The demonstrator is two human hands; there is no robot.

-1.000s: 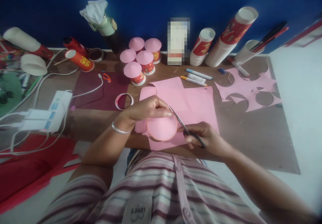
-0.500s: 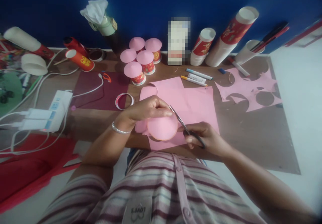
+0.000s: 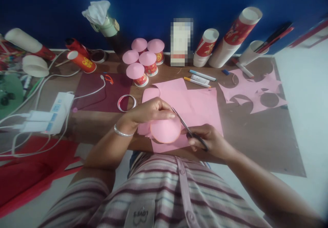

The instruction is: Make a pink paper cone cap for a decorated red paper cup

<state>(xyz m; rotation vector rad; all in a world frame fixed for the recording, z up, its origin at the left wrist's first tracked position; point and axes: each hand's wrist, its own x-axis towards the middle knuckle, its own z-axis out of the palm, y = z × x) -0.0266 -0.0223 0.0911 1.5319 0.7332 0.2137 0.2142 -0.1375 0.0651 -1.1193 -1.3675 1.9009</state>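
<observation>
My left hand point(image 3: 159, 111) is closed on the top edge of a round pink paper disc point(image 3: 165, 131), thumb on top. An orange line runs along the disc's lower rim. My right hand point(image 3: 205, 137) grips a pair of scissors point(image 3: 186, 128) by the dark handles. Their blades point up and to the left, along the disc's right edge near my left fingertips. Beneath both hands lie pink paper sheets point(image 3: 202, 106), partly covered by the disc and my left hand.
Behind stand several paper cups with pink cone tops point(image 3: 135, 71), and stacked cups point(image 3: 206, 47). Markers point(image 3: 202, 75) lie beyond the sheets, a tape roll point(image 3: 126, 103) left of them. Pink paper scraps with round holes point(image 3: 246, 88) lie right. A power strip point(image 3: 57, 113) with cables sits left.
Almost nothing differs. Both hands, the disc and the scissors keep nearly the same places; the scissors' handles sit very slightly further left.
</observation>
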